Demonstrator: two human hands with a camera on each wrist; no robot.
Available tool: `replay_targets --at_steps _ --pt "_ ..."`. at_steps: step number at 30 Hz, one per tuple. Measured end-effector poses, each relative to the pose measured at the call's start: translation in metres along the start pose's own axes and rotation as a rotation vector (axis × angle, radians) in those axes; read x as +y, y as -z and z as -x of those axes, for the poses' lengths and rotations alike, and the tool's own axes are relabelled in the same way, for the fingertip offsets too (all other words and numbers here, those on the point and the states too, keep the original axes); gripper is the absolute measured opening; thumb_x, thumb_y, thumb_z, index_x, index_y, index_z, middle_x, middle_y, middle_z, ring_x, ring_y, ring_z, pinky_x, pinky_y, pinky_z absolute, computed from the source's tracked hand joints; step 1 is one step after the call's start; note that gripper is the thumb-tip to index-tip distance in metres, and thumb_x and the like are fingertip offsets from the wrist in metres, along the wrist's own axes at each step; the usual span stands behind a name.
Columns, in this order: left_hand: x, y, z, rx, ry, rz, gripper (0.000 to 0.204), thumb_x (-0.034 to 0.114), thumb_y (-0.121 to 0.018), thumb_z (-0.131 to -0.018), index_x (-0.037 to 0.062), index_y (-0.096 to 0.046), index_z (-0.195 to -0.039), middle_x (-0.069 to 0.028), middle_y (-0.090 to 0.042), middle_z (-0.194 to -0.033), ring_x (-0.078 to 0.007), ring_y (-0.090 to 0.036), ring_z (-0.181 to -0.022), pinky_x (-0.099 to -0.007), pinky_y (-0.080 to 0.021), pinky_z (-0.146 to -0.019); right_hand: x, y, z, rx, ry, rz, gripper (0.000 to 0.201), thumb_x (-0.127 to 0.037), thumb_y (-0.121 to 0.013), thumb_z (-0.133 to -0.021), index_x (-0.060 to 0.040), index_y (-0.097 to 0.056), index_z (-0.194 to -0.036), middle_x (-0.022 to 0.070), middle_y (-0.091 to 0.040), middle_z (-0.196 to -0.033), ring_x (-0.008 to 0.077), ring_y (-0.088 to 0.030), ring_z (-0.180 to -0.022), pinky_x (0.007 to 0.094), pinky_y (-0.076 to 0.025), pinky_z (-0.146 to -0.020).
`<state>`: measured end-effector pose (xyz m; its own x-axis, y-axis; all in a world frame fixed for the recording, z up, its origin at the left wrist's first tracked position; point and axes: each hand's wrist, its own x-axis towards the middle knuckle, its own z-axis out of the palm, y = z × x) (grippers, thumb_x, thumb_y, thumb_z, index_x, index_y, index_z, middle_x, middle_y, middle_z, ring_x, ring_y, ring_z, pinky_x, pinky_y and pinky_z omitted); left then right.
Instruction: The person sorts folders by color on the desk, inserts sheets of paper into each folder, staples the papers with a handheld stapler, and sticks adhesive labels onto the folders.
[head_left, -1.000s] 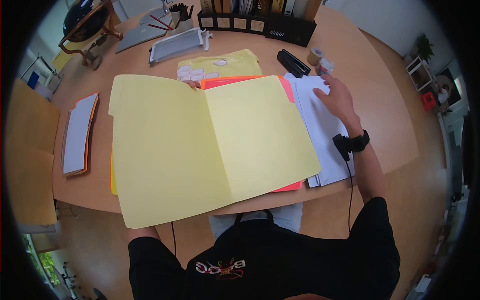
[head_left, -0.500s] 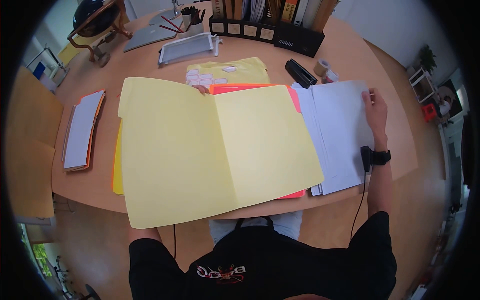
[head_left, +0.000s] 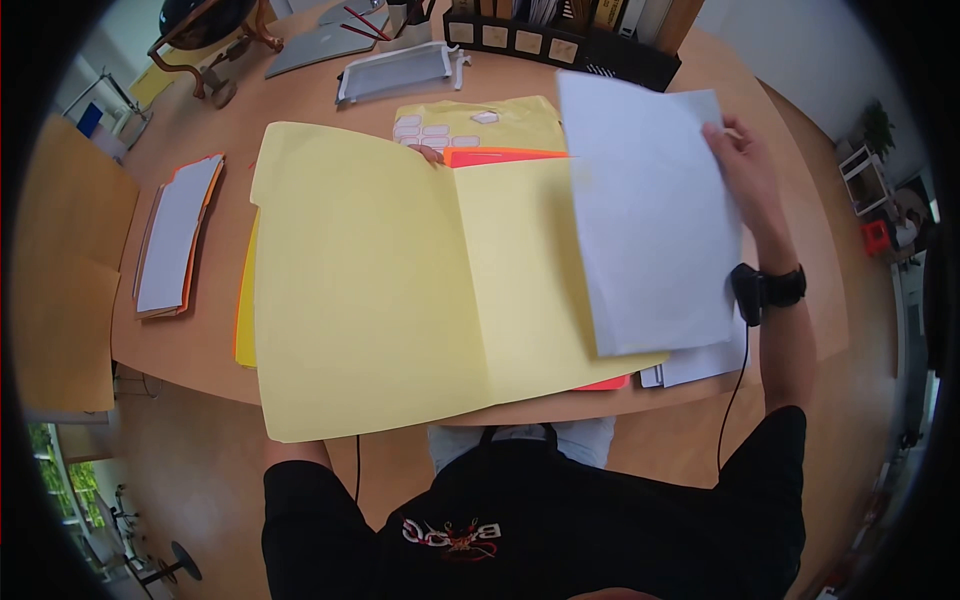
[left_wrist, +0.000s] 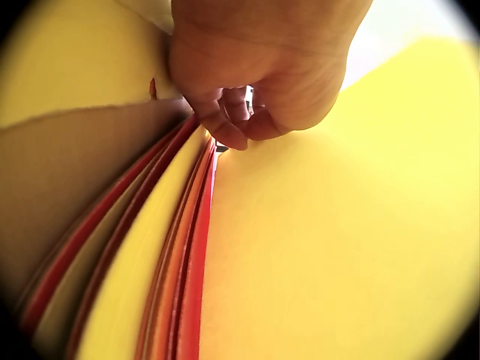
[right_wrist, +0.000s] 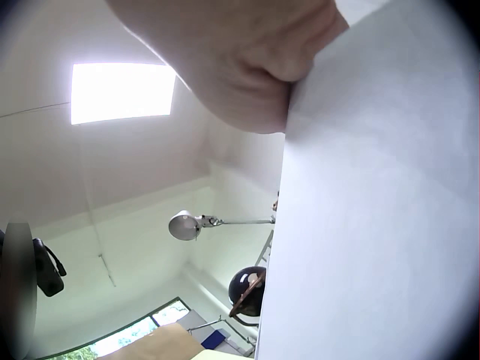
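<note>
White paper (head_left: pixel 650 215), pinched in the grip of the right hand (head_left: pixel 750 170), has left its pile (head_left: pixel 705 364) and now hangs over the open yellow folder's right half (head_left: pixel 520 270); work seems to shift there. The left hand (left_wrist: pixel 259 64) clamps the folder's top edge.

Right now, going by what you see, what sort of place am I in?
Probably an office: I see a desk, a black file rack and an open yellow folder.
</note>
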<state>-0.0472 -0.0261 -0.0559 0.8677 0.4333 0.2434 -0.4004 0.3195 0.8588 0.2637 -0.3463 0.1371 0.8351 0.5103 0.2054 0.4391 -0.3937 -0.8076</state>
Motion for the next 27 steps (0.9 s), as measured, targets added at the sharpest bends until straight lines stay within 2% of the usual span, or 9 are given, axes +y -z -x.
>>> replay_targets --at_steps 2,6,8,12,20,22,23,25,27 --pt "-0.001 0.000 0.000 0.000 0.004 0.007 0.021 0.024 -0.061 -0.093 0.0052 -0.062 -0.101 -0.0084 -0.062 -0.100 -0.0221 -0.064 -0.094 -0.0341 -0.055 -0.077 0.027 -0.040 0.011 -0.135 0.034 -0.155 0.028 -0.022 -0.063 -0.098 0.0013 -0.061 -0.114 0.0049 -0.069 -0.084 0.0066 -0.058 -0.072 0.0226 -0.045 -0.066" --pt "-0.001 0.003 0.002 0.009 0.011 0.016 0.021 0.024 -0.061 -0.093 0.0052 -0.062 -0.101 -0.0085 -0.062 -0.101 -0.0226 -0.064 -0.095 -0.0344 -0.055 -0.077 0.021 -0.089 0.037 -0.239 -0.051 -0.136 0.025 -0.021 -0.062 -0.097 0.0019 -0.060 -0.109 0.0025 -0.066 -0.079 0.0051 -0.054 -0.069 0.0228 -0.043 -0.063" --pt "-0.001 0.005 0.004 0.013 0.015 0.020 0.021 0.024 -0.061 -0.092 0.0052 -0.062 -0.101 -0.0085 -0.062 -0.101 -0.0228 -0.064 -0.095 -0.0345 -0.055 -0.077 0.033 -0.103 0.040 -0.239 -0.038 -0.108 0.025 -0.020 -0.062 -0.097 0.0018 -0.060 -0.108 0.0023 -0.065 -0.077 0.0051 -0.053 -0.068 0.0235 -0.042 -0.063" --pt "-0.003 0.006 0.005 0.023 0.015 0.038 0.021 0.025 -0.061 -0.092 0.0052 -0.062 -0.101 -0.0087 -0.062 -0.102 -0.0233 -0.064 -0.095 -0.0348 -0.055 -0.077 0.038 -0.115 0.044 -0.254 -0.047 -0.147 0.024 -0.020 -0.061 -0.097 0.0015 -0.060 -0.105 0.0022 -0.064 -0.074 0.0055 -0.051 -0.065 0.0250 -0.041 -0.061" --pt "-0.007 0.005 0.001 0.018 0.025 0.072 0.021 0.025 -0.062 -0.092 0.0051 -0.062 -0.101 -0.0089 -0.062 -0.103 -0.0243 -0.063 -0.096 -0.0354 -0.055 -0.077 0.040 -0.125 0.044 -0.203 0.004 -0.100 0.024 -0.020 -0.061 -0.095 0.0022 -0.061 -0.105 0.0051 -0.066 -0.075 0.0105 -0.057 -0.065 0.0280 -0.046 -0.064" --pt "-0.008 0.005 0.000 0.015 0.027 0.078 0.022 0.025 -0.062 -0.091 0.0051 -0.062 -0.101 -0.0089 -0.062 -0.103 -0.0245 -0.063 -0.096 -0.0355 -0.055 -0.077 0.045 -0.126 0.040 -0.233 0.021 -0.048 0.023 -0.019 -0.060 -0.099 0.0013 -0.058 -0.110 0.0032 -0.068 -0.081 0.0045 -0.056 -0.070 0.0221 -0.045 -0.065" --pt "-0.007 0.005 -0.001 0.013 0.029 0.080 0.022 0.025 -0.062 -0.091 0.0051 -0.062 -0.101 -0.0090 -0.062 -0.104 -0.0246 -0.063 -0.097 -0.0356 -0.055 -0.077 0.046 -0.127 0.039 -0.232 0.021 -0.049 0.023 -0.019 -0.060 -0.099 0.0013 -0.058 -0.110 0.0032 -0.068 -0.081 0.0045 -0.056 -0.070 0.0221 -0.045 -0.065" --pt "-0.007 0.005 -0.003 0.009 0.032 0.085 0.022 0.025 -0.063 -0.091 0.0051 -0.062 -0.100 -0.0090 -0.062 -0.104 -0.0249 -0.063 -0.097 -0.0358 -0.056 -0.077 0.046 -0.128 0.039 -0.205 0.013 -0.037 0.031 -0.024 -0.063 -0.094 0.0028 -0.061 -0.109 0.0091 -0.067 -0.079 0.0148 -0.061 -0.070 0.0297 -0.048 -0.067" --pt "-0.007 0.006 -0.005 0.006 0.036 0.090 0.022 0.025 -0.063 -0.091 0.0051 -0.062 -0.100 -0.0091 -0.062 -0.104 -0.0251 -0.063 -0.097 -0.0359 -0.056 -0.078 0.037 -0.124 0.041 -0.195 0.019 0.047 0.035 -0.027 -0.063 -0.093 0.0029 -0.061 -0.111 0.0112 -0.068 -0.080 0.0177 -0.063 -0.072 0.0310 -0.048 -0.068"
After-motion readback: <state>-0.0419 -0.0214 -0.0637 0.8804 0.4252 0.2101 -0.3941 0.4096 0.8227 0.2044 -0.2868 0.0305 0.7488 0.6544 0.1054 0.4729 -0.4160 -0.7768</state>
